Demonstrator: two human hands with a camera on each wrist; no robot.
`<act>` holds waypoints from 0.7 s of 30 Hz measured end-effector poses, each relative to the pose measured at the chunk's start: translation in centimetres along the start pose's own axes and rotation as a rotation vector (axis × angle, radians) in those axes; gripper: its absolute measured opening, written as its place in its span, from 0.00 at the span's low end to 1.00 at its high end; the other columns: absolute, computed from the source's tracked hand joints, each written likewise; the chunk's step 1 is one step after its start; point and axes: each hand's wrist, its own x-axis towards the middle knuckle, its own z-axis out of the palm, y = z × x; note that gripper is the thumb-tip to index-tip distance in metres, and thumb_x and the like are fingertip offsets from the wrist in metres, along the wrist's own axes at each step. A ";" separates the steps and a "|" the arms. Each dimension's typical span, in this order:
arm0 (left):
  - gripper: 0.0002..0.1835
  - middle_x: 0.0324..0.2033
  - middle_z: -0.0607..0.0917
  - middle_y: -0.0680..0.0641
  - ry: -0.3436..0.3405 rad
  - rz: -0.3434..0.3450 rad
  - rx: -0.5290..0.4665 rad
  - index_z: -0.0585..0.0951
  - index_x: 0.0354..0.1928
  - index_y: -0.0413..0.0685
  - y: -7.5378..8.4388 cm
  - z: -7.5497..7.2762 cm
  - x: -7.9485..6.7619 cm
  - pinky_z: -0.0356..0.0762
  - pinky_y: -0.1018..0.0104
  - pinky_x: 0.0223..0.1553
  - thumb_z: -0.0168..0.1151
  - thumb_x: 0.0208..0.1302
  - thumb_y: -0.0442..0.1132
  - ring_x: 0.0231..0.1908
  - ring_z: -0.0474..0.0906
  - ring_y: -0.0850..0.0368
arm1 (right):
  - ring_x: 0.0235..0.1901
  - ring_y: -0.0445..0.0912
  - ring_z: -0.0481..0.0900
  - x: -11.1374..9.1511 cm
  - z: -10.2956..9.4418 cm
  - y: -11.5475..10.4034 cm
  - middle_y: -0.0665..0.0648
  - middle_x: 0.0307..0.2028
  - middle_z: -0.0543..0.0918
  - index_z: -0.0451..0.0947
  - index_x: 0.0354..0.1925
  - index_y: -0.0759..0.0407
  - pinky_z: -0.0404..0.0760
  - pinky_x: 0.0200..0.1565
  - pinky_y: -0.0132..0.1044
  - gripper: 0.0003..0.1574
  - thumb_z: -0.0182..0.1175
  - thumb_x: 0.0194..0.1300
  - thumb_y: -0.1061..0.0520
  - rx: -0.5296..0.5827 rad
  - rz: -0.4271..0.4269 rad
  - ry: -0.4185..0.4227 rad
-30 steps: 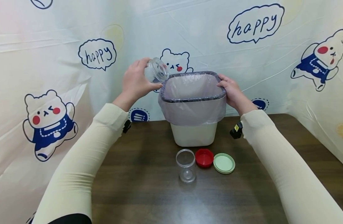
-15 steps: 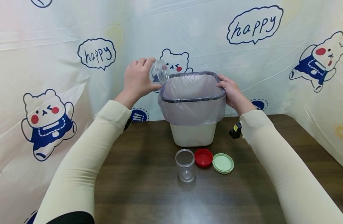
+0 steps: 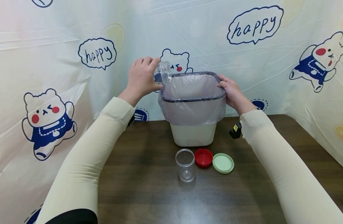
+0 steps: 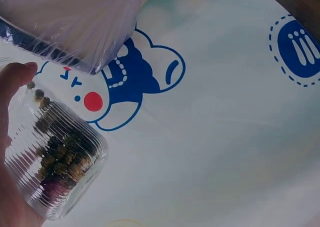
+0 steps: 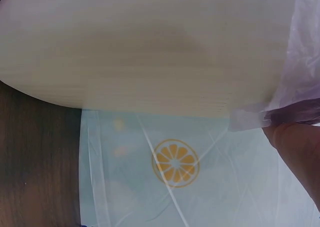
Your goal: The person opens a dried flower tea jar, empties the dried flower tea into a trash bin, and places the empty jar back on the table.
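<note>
My left hand [image 3: 141,77] grips a clear jar [image 3: 165,71], tipped on its side with its mouth over the left rim of a lined trash can [image 3: 194,135]. In the left wrist view, ridged walls of the jar [image 4: 92,137] show dried flower tea [image 4: 62,159] inside, dark buds with some pieces trailing toward the mouth. A thin translucent bag [image 3: 192,112] is folded over the can's rim. My right hand [image 3: 231,91] holds that rim at the right, fingers over the bag edge; the right wrist view shows the hand [image 5: 295,147] beside the can's wall [image 5: 150,52].
In front of the can stand an open clear jar [image 3: 186,165], a red lid [image 3: 203,158] and a pale green lid [image 3: 223,163], close together on the dark wooden table [image 3: 149,193]. A printed curtain [image 3: 149,25] hangs right behind.
My left hand has moved slightly right and tipped the jar further, so its mouth now turns toward the can's inside. The right hand and the can have stayed in place.
</note>
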 end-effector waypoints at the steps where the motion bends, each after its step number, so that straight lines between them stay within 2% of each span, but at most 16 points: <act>1: 0.49 0.59 0.73 0.40 0.001 0.006 0.010 0.66 0.68 0.49 0.0 0.0 0.1 0.63 0.47 0.61 0.77 0.44 0.58 0.57 0.67 0.40 | 0.72 0.42 0.45 0.0 0.0 0.0 0.51 0.76 0.44 0.47 0.76 0.54 0.51 0.69 0.38 0.38 0.42 0.72 0.64 0.002 -0.002 0.001; 8: 0.45 0.58 0.73 0.39 -0.003 0.076 0.081 0.67 0.66 0.49 0.0 0.2 0.4 0.62 0.47 0.62 0.73 0.48 0.56 0.57 0.67 0.40 | 0.72 0.42 0.45 0.0 0.1 -0.1 0.51 0.76 0.44 0.47 0.76 0.54 0.52 0.68 0.37 0.38 0.41 0.72 0.65 -0.006 0.005 0.002; 21: 0.43 0.57 0.74 0.41 0.011 0.143 0.112 0.68 0.65 0.51 0.4 0.6 0.8 0.62 0.49 0.63 0.73 0.48 0.55 0.56 0.68 0.41 | 0.73 0.42 0.44 -0.1 0.1 -0.1 0.52 0.76 0.43 0.45 0.77 0.54 0.51 0.68 0.35 0.39 0.40 0.71 0.65 -0.015 0.000 -0.007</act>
